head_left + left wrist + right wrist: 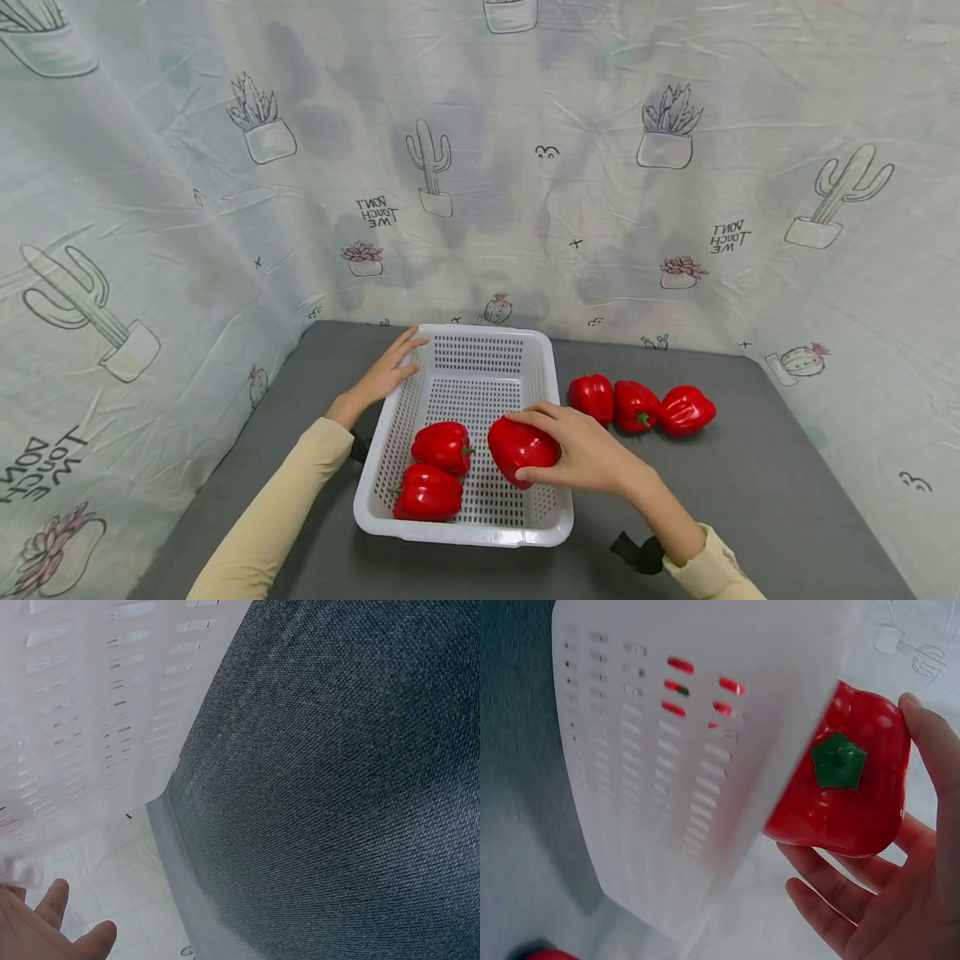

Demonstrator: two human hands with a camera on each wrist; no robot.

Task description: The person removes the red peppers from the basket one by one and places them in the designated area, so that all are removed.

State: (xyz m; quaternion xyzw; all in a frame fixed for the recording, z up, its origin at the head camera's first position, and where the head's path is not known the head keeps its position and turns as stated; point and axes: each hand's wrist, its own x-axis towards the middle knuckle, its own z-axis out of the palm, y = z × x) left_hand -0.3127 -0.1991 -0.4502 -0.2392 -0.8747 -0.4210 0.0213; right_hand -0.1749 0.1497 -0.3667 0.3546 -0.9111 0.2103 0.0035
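My right hand (pixel 588 446) grips a red bell pepper (pixel 519 448) between thumb and fingers, over the right part of a white plastic basket (pixel 553 392). In the right wrist view, this pepper's green stem end (pixel 840 761) shows above the basket rim. Two more red bell peppers, one (pixel 442 447) behind the other (pixel 429 493), lie inside at the near left. My left hand (pixel 386 367) rests at the basket's left rim near the far corner, its fingers fairly straight. In the left wrist view, its fingers (pixel 56 900) show beside the slotted basket wall (pixel 97 697).
Three red bell peppers, the nearest to the basket (pixel 591 398), then a middle one (pixel 636 407) and a right one (pixel 686 411), lie in a row right of the basket. The grey table (pixel 750 500) is bordered by a cactus-printed cloth (pixel 517 192) at the back and sides.
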